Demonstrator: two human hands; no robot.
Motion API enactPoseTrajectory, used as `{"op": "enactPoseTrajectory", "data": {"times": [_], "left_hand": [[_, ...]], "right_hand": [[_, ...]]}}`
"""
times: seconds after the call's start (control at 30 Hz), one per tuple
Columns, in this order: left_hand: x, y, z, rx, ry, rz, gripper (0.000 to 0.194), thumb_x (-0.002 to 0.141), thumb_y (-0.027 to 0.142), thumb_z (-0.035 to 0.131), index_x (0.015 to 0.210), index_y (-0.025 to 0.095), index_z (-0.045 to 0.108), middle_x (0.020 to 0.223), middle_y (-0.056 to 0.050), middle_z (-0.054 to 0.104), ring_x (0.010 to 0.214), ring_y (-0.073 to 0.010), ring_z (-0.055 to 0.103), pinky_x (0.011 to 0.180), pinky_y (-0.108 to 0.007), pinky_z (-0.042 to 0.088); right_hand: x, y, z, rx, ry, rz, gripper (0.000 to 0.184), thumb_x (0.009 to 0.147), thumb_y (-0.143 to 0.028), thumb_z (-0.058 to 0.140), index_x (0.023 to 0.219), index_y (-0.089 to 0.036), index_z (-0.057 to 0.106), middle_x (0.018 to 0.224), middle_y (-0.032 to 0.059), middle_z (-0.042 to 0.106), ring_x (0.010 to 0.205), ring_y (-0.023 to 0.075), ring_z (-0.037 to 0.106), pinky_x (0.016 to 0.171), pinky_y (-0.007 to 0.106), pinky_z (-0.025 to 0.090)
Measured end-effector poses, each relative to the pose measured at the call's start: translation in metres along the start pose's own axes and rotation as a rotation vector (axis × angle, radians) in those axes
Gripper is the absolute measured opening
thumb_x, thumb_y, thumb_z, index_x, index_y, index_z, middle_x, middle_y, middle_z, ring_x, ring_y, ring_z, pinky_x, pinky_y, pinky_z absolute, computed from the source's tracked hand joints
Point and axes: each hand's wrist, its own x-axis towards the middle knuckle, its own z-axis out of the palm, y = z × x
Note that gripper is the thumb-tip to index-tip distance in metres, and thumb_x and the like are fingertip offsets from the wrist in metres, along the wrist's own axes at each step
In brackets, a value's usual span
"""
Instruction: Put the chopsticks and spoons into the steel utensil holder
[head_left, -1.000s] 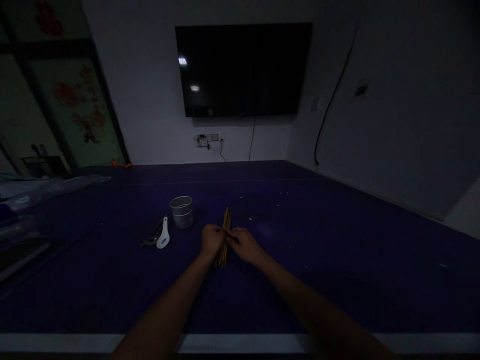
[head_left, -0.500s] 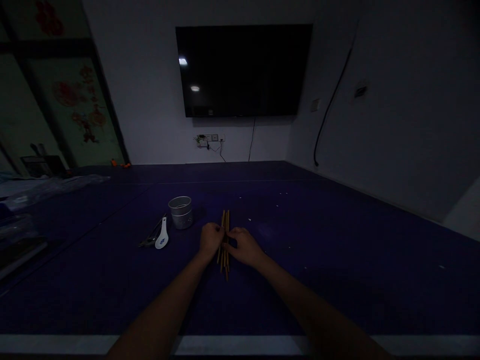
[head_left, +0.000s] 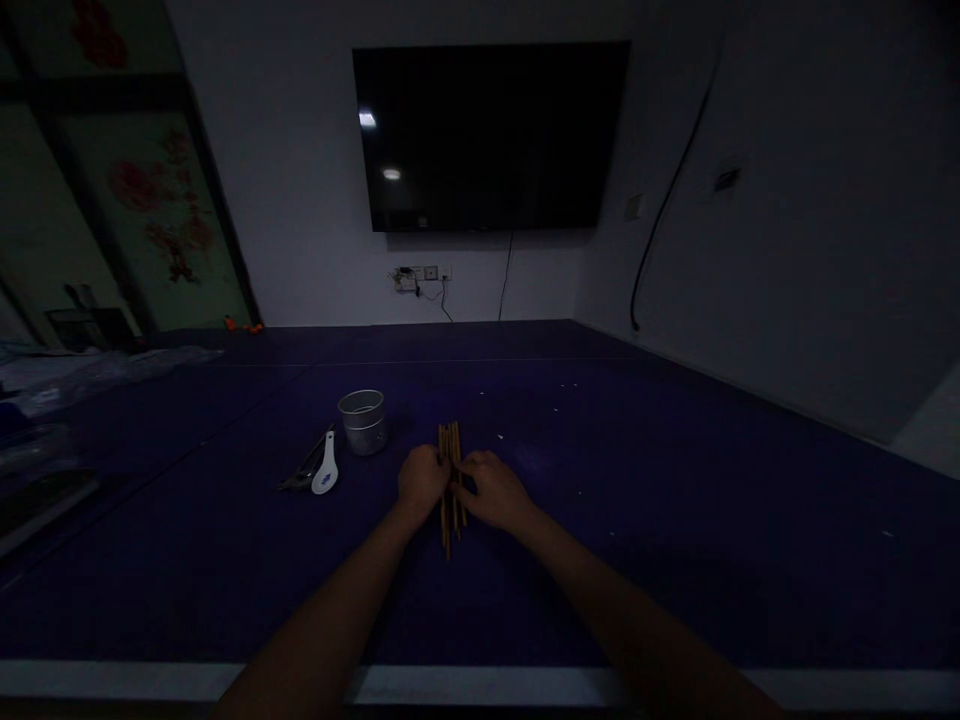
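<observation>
A bundle of several wooden chopsticks (head_left: 451, 520) lies lengthwise between my hands, pointing away from me above the dark blue tabletop (head_left: 540, 600). My left hand (head_left: 423, 482) grips the bundle from the left, its fingers closed and partly hidden. From the right, my right hand (head_left: 491, 488) pinches the same chopsticks with thumb and fingers. To the left of my hands stands an upright metal cup (head_left: 364, 424). Beside it lie a white spoon (head_left: 325, 470) with a blue mark on its bowl and a thin dark metal utensil (head_left: 304, 470) I cannot make out.
Small white scraps (head_left: 501, 436) are scattered on the right half of the table. Clear plastic wrapping (head_left: 120, 370) lies at the far left. A television (head_left: 491, 140) hangs on the wall behind, above sockets with cables (head_left: 421, 275). The room is dim.
The chopsticks have shifted between my fingers, and their ends now lie in a different arrangement, with the far ends closer together. Both hands stay in nearly the same place.
</observation>
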Motion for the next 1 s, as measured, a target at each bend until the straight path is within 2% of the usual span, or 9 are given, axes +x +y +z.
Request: {"op": "enactPoseTrajectory", "data": {"times": [0.27,0.77,1.0], "left_hand": [[-0.0003,-0.0009,-0.0031,0.084,-0.038,0.004,0.033,0.085,0.033,0.041,0.092,0.016,0.069,0.096,-0.014,0.069,0.092,-0.0208,0.065,0.069,-0.023,0.045],[-0.0004,-0.0014,-0.0066,0.160,-0.073,0.063,0.035,0.085,0.037,0.042,0.091,0.015,0.069,0.095,-0.014,0.069,0.093,-0.0225,0.064,0.071,-0.025,0.046],[-0.0008,0.0001,-0.0034,0.217,-0.059,0.032,0.036,0.087,0.036,0.039,0.095,0.017,0.067,0.098,-0.012,0.069,0.094,-0.0240,0.065,0.074,-0.029,0.049]], "right_hand": [[-0.0014,0.0002,-0.0019,-0.077,-0.022,0.006,0.031,0.084,-0.034,0.051,0.107,-0.018,0.064,0.100,0.0101,0.062,0.099,0.0232,0.053,0.082,0.032,0.040],[-0.0029,0.0002,-0.0039,-0.059,-0.046,-0.002,0.033,0.087,-0.032,0.047,0.112,-0.016,0.062,0.104,0.0122,0.060,0.101,0.0233,0.052,0.084,0.033,0.039],[-0.0034,-0.0028,-0.0058,-0.144,-0.114,0.001,0.033,0.090,-0.032,0.041,0.109,-0.015,0.061,0.106,0.0125,0.058,0.100,0.0233,0.051,0.084,0.034,0.040]]}}
